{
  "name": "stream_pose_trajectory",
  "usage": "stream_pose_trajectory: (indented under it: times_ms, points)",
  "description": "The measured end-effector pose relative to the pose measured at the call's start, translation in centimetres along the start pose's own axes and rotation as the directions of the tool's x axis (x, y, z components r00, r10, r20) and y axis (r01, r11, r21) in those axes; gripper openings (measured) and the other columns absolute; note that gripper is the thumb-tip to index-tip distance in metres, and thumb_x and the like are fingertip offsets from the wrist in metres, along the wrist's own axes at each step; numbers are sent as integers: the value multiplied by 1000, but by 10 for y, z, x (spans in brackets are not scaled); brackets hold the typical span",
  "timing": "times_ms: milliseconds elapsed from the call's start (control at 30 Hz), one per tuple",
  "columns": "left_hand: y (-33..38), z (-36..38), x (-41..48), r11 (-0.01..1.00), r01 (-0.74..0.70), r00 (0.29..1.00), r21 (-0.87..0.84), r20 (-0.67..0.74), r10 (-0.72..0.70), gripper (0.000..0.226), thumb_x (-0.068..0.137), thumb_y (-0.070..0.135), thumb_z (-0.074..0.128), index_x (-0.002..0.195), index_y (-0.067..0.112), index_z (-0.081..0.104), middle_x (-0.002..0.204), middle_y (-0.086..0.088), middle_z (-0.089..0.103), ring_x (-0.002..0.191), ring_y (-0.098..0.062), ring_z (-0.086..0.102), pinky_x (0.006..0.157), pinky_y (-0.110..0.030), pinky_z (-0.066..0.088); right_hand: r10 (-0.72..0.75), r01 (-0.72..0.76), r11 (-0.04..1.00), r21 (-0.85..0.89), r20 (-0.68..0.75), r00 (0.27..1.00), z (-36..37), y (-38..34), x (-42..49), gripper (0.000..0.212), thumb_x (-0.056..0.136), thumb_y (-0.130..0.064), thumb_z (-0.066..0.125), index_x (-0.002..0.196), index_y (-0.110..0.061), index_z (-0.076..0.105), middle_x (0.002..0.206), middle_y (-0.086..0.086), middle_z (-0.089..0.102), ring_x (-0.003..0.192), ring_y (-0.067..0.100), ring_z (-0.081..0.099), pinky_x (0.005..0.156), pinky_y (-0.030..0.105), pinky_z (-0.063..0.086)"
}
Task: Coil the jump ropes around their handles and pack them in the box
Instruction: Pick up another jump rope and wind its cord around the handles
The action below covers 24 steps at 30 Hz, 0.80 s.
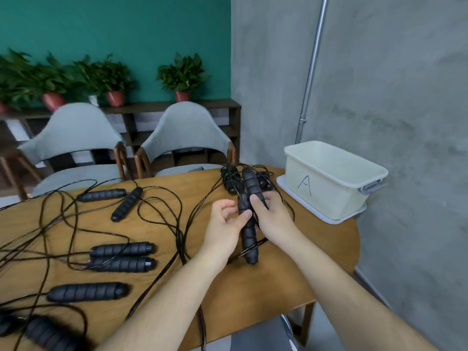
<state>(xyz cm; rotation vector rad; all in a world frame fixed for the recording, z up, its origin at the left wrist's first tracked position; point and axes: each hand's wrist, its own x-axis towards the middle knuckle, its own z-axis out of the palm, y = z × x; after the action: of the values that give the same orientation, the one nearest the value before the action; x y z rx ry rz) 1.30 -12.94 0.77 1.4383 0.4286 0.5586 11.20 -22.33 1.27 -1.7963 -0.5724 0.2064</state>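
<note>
R hand [272,219] is gripping two handles [249,239] side by side over the tabletop [258,287] – L hand [225,224] is pinching one w/ its thumb. They're pointing away from the person. Box [329,183] is sitting at the far right corner – nearer the R hand.

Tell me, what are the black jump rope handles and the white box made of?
The handles look like soft foam or rubber: dull black, ribbed, with no shine. The box looks like hard plastic: smooth, creamy white, with a thin moulded rim.
</note>
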Motion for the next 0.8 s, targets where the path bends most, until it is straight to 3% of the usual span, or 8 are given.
stream_pose_trajectory:
  times_ms: [67, 167, 233, 367, 467, 600, 700, 800]
  points:
    - [9, -9, 5, 1000, -13, 1000, 18, 9, 13, 29, 91, 26, 75, 111, 34, 56, 119, 5, 65, 103, -11, 67, 87, -35, 57, -26, 24, 999, 30, 67, 997, 7, -13, -3, 33, 99, -50, 51, 118, -23, 48, 109, -2, 67, 97, 11, 67, 82, 38, 58]
    - [27, -21, 10, 999, -37, 999, 40, 19, 36, 42, 73, 48, 81, 110, 44, 64, 114, 9, 66, 109, -19, 68, 94, -51, 57, -73, 62, 994, 92, 117, 990, 11, -33, -9, 37, 103, -42, 50, 129, -17, 47, 114, -3, 67, 97, 3, 65, 71, 15, 52]
    - [36, -28, 14, 998, -52, 998, 45, 43, 50, 53, 67, 54, 82, 116, 44, 65, 115, 7, 68, 112, -20, 67, 97, -52, 55, -58, 36, 987, 160, 137, 989, 13, -43, -12, 37, 105, -39, 47, 133, -15, 44, 114, -4, 65, 95, 4, 65, 71, 23, 56]
    - [57, -40, 23, 998, -61, 998, -25, 29, 61, 46, 89, 39, 76, 130, 33, 58, 119, 0, 69, 109, -21, 67, 93, -48, 59, -26, -17, 960, 280, 149, 988, 20, -61, -15, 32, 107, -33, 44, 134, -16, 41, 110, -4, 62, 71, 7, 70, 63, 32, 60]
    - [73, -44, 29, 993, -2, 1000, -118, -3, 2, 39, 96, 36, 68, 131, 33, 53, 121, -2, 69, 107, -22, 69, 88, -53, 60, -51, 5, 967, 256, 176, 983, 26, -70, -18, 29, 107, -32, 44, 131, -18, 40, 115, -1, 65, 85, 15, 72, 65, 29, 61]
    - [86, -52, 36, 973, 50, 998, -225, -19, -56, 39, 99, 40, 62, 136, 35, 49, 126, -4, 67, 113, -27, 68, 95, -58, 55, -120, 82, 981, 176, 216, 969, 34, -76, -17, 24, 106, -28, 48, 127, -25, 38, 116, -1, 67, 89, 19, 70, 76, 56, 59]
    - [91, -62, 34, 949, 20, 999, -316, -19, -27, 33, 103, 34, 57, 134, 34, 47, 116, -8, 74, 105, -27, 73, 90, -50, 59, -175, 138, 978, 157, 248, 953, 44, -84, -18, 18, 106, -26, 47, 116, -38, 38, 115, -6, 68, 91, 24, 71, 78, 57, 59]
    - [100, -76, 27, 931, 25, 1000, -364, 11, -23, 32, 104, 29, 55, 135, 31, 46, 110, -11, 76, 102, -28, 74, 83, -48, 60, -209, 164, 968, 190, 251, 945, 58, -95, -17, 17, 104, -30, 52, 113, -39, 40, 121, -2, 65, 94, 20, 72, 77, 52, 61]
